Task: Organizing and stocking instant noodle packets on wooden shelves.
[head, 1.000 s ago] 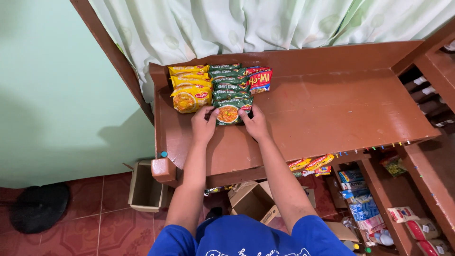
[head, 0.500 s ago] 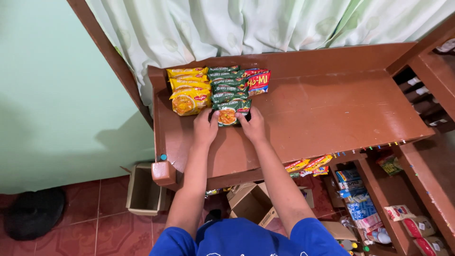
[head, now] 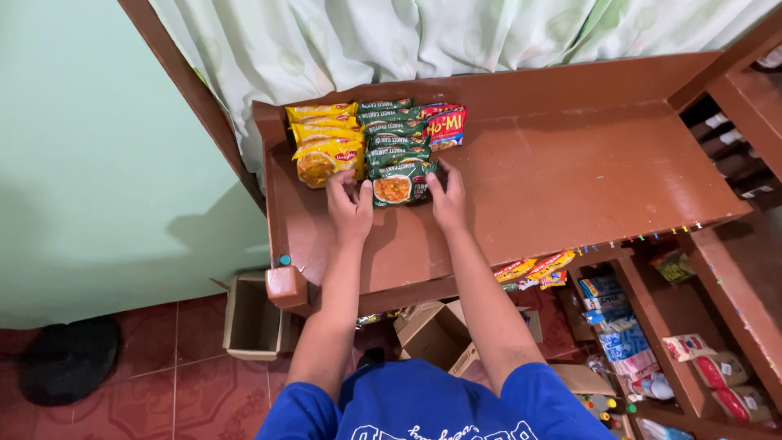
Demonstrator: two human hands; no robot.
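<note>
A: What was seen in the head view?

B: A brown painted wooden counter (head: 570,179) was seen from above, with pale green patterned curtains (head: 423,37) hung behind it. At its far left corner, three rows of flat plastic noodle packets were laid overlapping: a row of yellow packets (head: 326,147), a row of dark green packets (head: 395,134), and a red packet (head: 446,126) beside them at the back.

A: And the hands?

B: The front dark green packet with an orange bowl picture (head: 401,183) was gripped from both sides. The left hand (head: 350,208) was pressed to its left edge, just beside the nearest yellow packet; the right hand (head: 448,200) was clamped on its right edge. The hands were kept apart, with the packet between them, flat on the counter.

A: What else was noted?

B: An open cardboard box (head: 254,314) was seen on the red tiled floor (head: 187,391) below the counter's left end. Lower shelves (head: 652,326) at the right were filled with small packaged goods. A blue shirt (head: 432,407) was worn by the person.
</note>
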